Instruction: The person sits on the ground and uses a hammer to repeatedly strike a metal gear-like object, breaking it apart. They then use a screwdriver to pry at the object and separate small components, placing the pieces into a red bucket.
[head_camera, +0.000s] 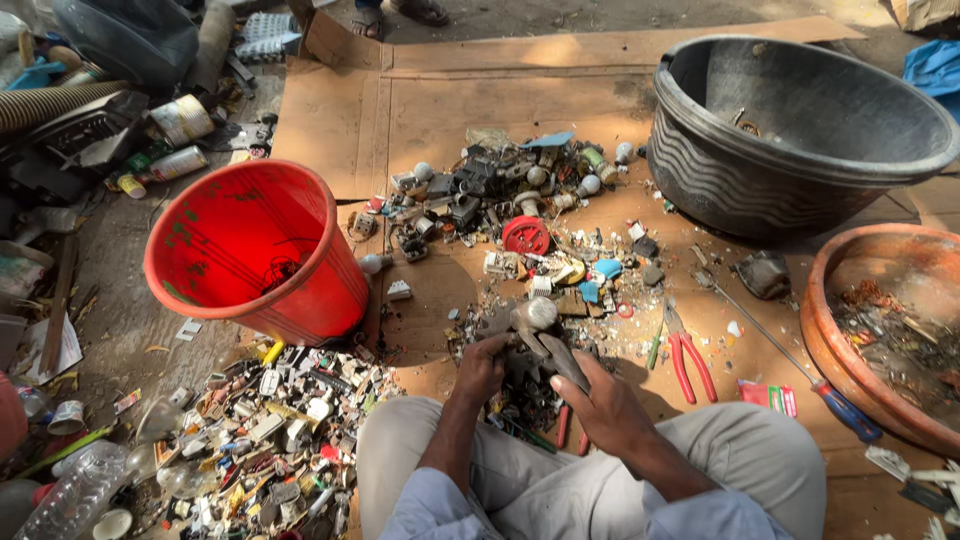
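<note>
Left hand (480, 368) and right hand (600, 405) grip a grey metal fitting (535, 325). Red bucket (255, 250) to the left; black tub (800, 130) at far right; red-handled pliers (685, 355) on cardboard (450, 110); scrap pile (500, 195).

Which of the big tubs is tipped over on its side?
The red bucket on the left. It lies tilted with its open mouth facing the camera, while the dark grey tub and the brown clay bowl both sit upright on the cardboard.

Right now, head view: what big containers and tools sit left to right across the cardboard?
Red bucket → red-handled pliers → black ribbed tub → blue-handled screwdriver → brown clay bowl.
</note>
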